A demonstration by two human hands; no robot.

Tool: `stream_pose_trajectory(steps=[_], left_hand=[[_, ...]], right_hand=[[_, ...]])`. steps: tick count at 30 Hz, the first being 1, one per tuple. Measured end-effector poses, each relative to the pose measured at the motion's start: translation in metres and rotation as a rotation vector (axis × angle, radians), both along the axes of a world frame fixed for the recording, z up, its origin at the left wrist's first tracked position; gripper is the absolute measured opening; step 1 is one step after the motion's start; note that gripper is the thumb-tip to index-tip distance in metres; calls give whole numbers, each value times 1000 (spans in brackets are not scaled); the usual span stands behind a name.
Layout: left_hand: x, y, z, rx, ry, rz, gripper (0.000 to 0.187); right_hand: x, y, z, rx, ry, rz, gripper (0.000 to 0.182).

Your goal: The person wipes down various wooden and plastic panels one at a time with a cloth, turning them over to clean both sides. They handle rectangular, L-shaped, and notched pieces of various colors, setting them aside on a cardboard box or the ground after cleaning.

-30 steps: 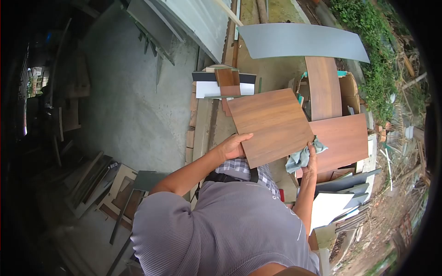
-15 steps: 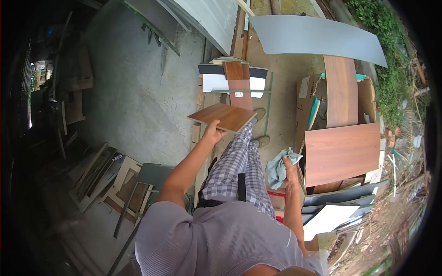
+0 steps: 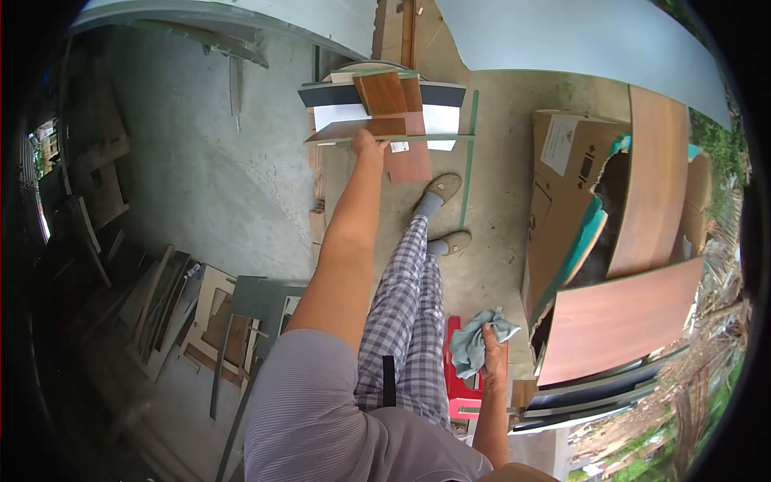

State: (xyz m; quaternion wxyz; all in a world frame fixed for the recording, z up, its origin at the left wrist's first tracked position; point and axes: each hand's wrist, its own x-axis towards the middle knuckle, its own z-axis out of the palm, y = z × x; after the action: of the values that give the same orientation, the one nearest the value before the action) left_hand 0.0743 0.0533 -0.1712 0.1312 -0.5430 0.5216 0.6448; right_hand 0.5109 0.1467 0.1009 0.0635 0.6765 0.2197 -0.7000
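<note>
While the left hand (image 3: 367, 145) is pinching the near edge of a brown board (image 3: 332, 131) in the upper middle of the frame, the right hand (image 3: 493, 359) is staying out of the way, lower right of centre, its fingers closing on a bunched, pale green cloth (image 3: 468, 350). That edge grip is probably leaving the board's face free of fingers, and the straight arm is giving the reach over the pile, where a white panel (image 3: 333, 115) and a dark panel (image 3: 329, 95) are lying crosswise under narrower wood pieces (image 3: 381, 94). Whether the board is touching them, I'm not able to tell. Over on the right, a tall wood panel (image 3: 652, 173) is standing against the open carton (image 3: 562, 181), likely using it as a prop, and a pinkish panel (image 3: 622, 321) is sitting just below it. Beside the cloth, something red (image 3: 459, 394) is showing, partly hidden by the right arm. The loose bunching is seemingly keeping the cloth handy in one palm.
</note>
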Motion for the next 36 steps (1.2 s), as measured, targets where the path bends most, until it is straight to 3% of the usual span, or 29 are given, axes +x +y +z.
stream_pose_trajectory(steps=[5, 8, 13, 16, 20, 24, 27, 29, 31, 32, 33, 34, 35, 36], left_hand=[[-38, 29, -44, -41, -34, 37, 45], [-75, 45, -47, -4, 35, -131, 50], [-136, 58, -70, 323, -27, -366, 58], [-156, 83, -64, 347, -176, -184, 78], [-151, 116, -53, 194, -269, -86, 85], [-149, 122, -53, 199, -245, 54, 84], [-157, 92, -94, 258, 65, -316, 57], [-147, 92, -82, 201, 91, -263, 47], [-153, 63, -116, 490, 54, -337, 41], [-141, 44, -134, 570, 240, -864, 37], [-110, 47, -110, 370, 485, -1341, 37], [-93, 27, -132, 518, 194, -1065, 43], [-34, 61, -58, 322, -62, -762, 50], [-1, 61, -38, 193, -277, -837, 50]], right_hand=[[-11, 8, -17, 81, -45, 103, 36], [-17, 12, -23, 66, -48, 54, 34], [-2, -3, -54, 5, -98, 10, 35], [3, -15, -72, 29, -109, 28, 37], [10, -26, -85, 7, -74, 13, 37], [14, -25, -85, 53, -74, 70, 37], [13, -21, -77, 64, -113, -23, 39], [26, -21, -80, 35, -83, -25, 39], [6, -7, -61, 15, -52, -41, 38], [13, -11, -61, 5, -85, -21, 33], [3, -3, -49, -9, -121, 28, 35], [-1, -3, -43, 50, -103, 3, 37], [-6, 0, -33, 24, -92, -3, 37], [-8, 6, -21, -4, -68, -5, 38]])
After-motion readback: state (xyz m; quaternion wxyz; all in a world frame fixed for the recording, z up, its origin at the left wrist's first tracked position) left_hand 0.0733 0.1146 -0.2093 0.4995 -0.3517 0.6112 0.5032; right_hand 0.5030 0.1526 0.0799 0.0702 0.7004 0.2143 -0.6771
